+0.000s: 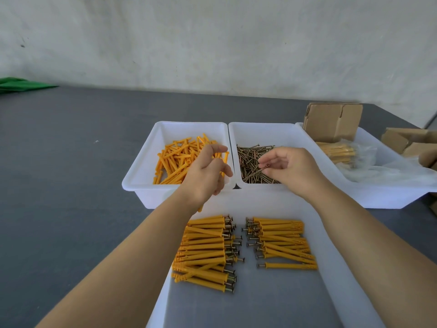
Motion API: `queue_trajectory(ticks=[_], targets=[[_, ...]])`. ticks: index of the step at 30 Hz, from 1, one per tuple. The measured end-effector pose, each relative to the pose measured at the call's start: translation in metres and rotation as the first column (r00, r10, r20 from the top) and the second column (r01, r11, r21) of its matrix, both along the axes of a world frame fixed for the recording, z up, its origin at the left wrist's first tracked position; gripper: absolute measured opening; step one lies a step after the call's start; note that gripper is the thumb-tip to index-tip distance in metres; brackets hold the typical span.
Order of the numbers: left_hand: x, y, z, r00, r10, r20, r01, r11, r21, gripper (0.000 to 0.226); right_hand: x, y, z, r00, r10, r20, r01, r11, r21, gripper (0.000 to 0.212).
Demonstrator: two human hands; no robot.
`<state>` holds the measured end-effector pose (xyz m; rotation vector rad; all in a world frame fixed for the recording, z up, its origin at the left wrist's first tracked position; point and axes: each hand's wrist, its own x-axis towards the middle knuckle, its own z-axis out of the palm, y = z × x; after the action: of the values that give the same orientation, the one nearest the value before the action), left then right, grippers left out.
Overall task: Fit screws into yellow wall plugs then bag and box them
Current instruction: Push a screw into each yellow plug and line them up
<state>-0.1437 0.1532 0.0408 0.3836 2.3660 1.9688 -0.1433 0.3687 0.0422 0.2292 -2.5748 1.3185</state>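
A single screw (pixel 257 172) is pinched between thumb and fingertips of the right hand (pixel 287 169), which is held over the near part of the middle tray (pixel 260 129); the screw's head is at the fingertips and its shank slants down to the left onto the heap of loose screws (pixel 250 159) in that tray. The left hand (pixel 208 172) is held over the near right corner of the left tray (pixel 146 162), its fingers loosely curled and apart; whether a plug is gripped in it cannot be told, though a yellow tip is seen just below the wrist. Loose yellow wall plugs (pixel 176 160) are piled in the left tray; the two trays are set side by side, rims touching. Nearer the person, in a larger shallow tray (pixel 314 209), fitted plugs with screws are laid in two groups, the left group (pixel 204 252) and the right group (pixel 281 242) with screw heads turned toward each other and a gap between. To the right, a third tray (pixel 378 200) is seen holding bagged plugs (pixel 340 151), clear plastic and folded cardboard (pixel 331 121); more cardboard boxes (pixel 411 143) lie beyond it on the grey worktop (pixel 71 162); a green cloth (pixel 21 84) is seen at the far left edge.
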Motion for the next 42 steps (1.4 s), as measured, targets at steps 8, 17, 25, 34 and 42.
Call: queue_trajectory(ticks=[8, 17, 25, 34, 42], targets=[[0.003, -0.001, -0.004, 0.981, -0.193, 0.016, 0.194, 0.98, -0.037, 0.065, -0.007, 0.001, 0.0, 0.972, -0.183, -0.148, 0.099, 0.888, -0.449, 0.023], [0.003, 0.008, -0.009, 0.953, -0.302, -0.016, 0.302, 0.953, 0.035, 0.084, -0.007, -0.015, -0.002, 0.977, -0.109, -0.182, -0.011, 0.831, -0.556, 0.014], [0.001, 0.007, -0.012, 0.949, -0.315, -0.029, 0.316, 0.947, 0.052, 0.08, -0.005, -0.018, 0.0, 0.974, -0.116, -0.195, -0.015, 0.824, -0.566, 0.014], [0.003, 0.004, -0.013, 0.945, -0.232, -0.229, 0.19, 0.962, -0.195, 0.074, 0.009, -0.04, -0.001, 0.968, 0.197, -0.158, -0.191, 0.98, 0.052, 0.006], [0.007, -0.001, -0.007, 0.952, -0.17, -0.256, 0.072, 0.934, -0.351, 0.048, 0.011, -0.032, 0.007, 0.951, 0.303, 0.056, -0.308, 0.934, 0.182, 0.014]])
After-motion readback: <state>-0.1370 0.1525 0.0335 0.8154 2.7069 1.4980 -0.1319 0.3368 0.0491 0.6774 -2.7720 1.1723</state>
